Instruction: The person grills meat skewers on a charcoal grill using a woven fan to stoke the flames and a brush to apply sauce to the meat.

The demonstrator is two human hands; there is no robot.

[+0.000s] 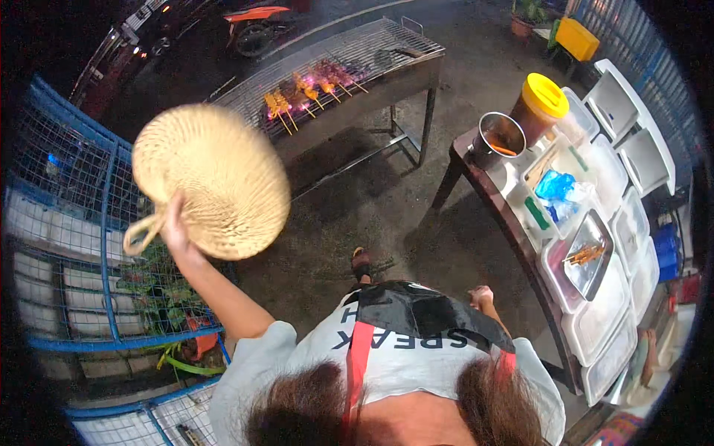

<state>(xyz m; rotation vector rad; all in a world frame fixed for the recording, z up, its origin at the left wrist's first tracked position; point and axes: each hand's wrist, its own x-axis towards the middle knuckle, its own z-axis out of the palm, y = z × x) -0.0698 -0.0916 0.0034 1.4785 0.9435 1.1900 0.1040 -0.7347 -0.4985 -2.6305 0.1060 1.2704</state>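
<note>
My left hand [177, 226] grips a round woven hand fan [223, 178] near the base of its looped handle, raised at the left and blurred at its edge. Beyond the fan stands a charcoal grill [357, 108] on metal legs. Several skewers of meat [307, 92] lie on its grate, their stick ends pointing over the near edge, with a pinkish glow under and around them. My right hand [481, 297] hangs at my right side by the black apron [429, 312]. Its fingers look curled, but whether they hold anything is not visible.
At right, a brown table [502, 223] carries a steel pot [499, 142], a yellow-lidded container [538, 103], lidded plastic tubs [597, 312] and a metal tray [588, 256] with skewers. A blue mesh fence [109, 223] and potted plants [156, 290] stand at left. A motorcycle [256, 33] is behind the grill.
</note>
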